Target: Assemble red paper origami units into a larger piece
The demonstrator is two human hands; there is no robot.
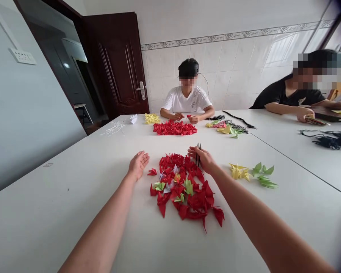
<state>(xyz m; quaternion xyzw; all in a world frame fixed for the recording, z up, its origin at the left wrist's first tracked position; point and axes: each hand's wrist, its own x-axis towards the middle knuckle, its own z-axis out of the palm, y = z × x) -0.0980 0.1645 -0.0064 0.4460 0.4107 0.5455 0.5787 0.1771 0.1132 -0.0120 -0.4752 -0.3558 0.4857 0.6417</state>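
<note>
On the white table point(82, 212), a pile of red folded paper cranes point(197, 197) lies between my forearms. A few green paper cranes point(188, 186), pale lilac ones and a small orange-yellow one point(177, 178) are mixed into it. My left hand point(138, 165) is at the pile's left, fingers stretched out, with nothing in it. A single red crane point(152, 172) lies just beside that hand. At the pile's upper right, my right hand point(202, 157) holds a small dark two-pronged tool point(198, 153), upright; its exact kind is unclear.
Yellow point(238, 171) and green paper cranes point(265, 181) lie right of my right arm. Across the table, a person in white point(187, 98) handles a red piece behind another red pile point(174, 128). A person in black point(290, 91) sits at right, near black cords point(329, 141).
</note>
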